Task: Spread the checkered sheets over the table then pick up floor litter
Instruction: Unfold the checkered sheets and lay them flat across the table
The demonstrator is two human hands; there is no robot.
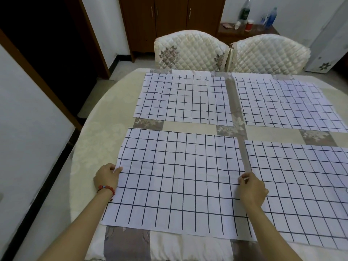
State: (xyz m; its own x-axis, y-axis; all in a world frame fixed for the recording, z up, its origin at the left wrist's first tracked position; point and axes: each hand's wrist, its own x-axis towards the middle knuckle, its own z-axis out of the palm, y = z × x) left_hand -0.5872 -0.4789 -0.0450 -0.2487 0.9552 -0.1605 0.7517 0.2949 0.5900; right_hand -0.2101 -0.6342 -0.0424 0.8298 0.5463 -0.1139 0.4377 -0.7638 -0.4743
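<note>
Two hands (107, 176) (252, 187) on near-left checkered sheet's (177, 181) side edges.

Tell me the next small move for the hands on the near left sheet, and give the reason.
Probably smooth it flat, then let go. The left hand pinches the near left sheet at its left edge and the right hand holds its right edge. All four checkered sheets already lie spread on the table, so floor litter likely comes next.
</note>
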